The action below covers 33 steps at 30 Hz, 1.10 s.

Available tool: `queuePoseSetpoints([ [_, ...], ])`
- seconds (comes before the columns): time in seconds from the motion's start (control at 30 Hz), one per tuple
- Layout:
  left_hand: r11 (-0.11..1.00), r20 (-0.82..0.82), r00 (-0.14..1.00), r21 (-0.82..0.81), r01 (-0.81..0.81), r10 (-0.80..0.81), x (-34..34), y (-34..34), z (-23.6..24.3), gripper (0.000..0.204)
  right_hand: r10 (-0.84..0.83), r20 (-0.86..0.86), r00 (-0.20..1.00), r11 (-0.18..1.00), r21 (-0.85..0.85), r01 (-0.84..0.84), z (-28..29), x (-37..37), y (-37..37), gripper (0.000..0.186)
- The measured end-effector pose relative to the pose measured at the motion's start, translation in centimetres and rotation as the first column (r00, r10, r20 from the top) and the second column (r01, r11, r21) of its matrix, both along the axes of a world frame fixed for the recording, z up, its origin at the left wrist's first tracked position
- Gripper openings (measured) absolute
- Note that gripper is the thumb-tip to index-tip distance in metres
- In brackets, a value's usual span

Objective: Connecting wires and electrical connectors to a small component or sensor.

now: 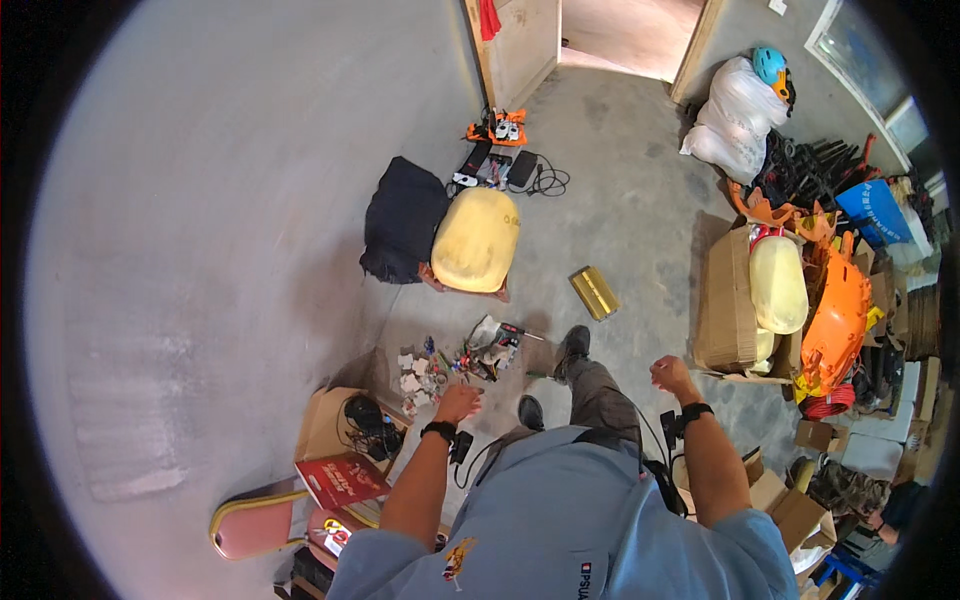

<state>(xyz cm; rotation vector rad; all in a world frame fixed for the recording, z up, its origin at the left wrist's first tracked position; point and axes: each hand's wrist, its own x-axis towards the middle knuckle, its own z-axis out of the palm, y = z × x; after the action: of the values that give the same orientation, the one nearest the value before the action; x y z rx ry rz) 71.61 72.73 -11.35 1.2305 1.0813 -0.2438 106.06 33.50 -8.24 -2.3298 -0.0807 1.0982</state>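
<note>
Left hand (459, 403) apart from small white pieces (411, 383)

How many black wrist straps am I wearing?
2. One strap is around the left wrist, just behind the left hand; the other strap is around the right wrist, behind the right hand.

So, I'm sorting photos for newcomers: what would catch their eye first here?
Probably the orange shell in the pile on the right, with a white sack and blue helmet farther up that side. Next come the rounded yellow block left of centre, beside a black cloth, and the gold box on the floor. Small parts lie scattered near the left hand.
</note>
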Motion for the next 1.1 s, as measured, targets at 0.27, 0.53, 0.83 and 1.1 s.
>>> queuePoseSetpoints([
  [0.27, 0.937, -0.507, 0.820, -0.063, -0.343, 0.265, 0.2, 5.2, -3.1, 0.026, -0.001, -0.063, 0.998, 0.998, -0.058, -0.003, -3.8, 15.2, 3.1, 0.018],
  [0.53, 0.988, -0.114, 0.991, 0.141, -0.058, 0.074, 25.6, 9.9, 3.5, 0.023, -0.222, 0.013, 0.975, 0.969, 0.110, 0.220, -3.3, 27.8, 4.9, 0.017],
  [0.83, 0.767, -0.069, 0.764, -0.051, 0.639, -0.641, 58.2, 12.3, 9.8, 0.029, -0.719, -0.235, 0.654, 0.648, 0.113, 0.753, -8.6, 25.6, -3.2, 0.017],
  [1.1, 0.410, -0.208, 0.365, -0.242, 0.880, -0.907, 75.5, 17.0, 2.6, 0.026, -0.973, -0.170, -0.156, -0.144, -0.077, 0.986, -3.3, 12.4, 3.0, 0.020],
])
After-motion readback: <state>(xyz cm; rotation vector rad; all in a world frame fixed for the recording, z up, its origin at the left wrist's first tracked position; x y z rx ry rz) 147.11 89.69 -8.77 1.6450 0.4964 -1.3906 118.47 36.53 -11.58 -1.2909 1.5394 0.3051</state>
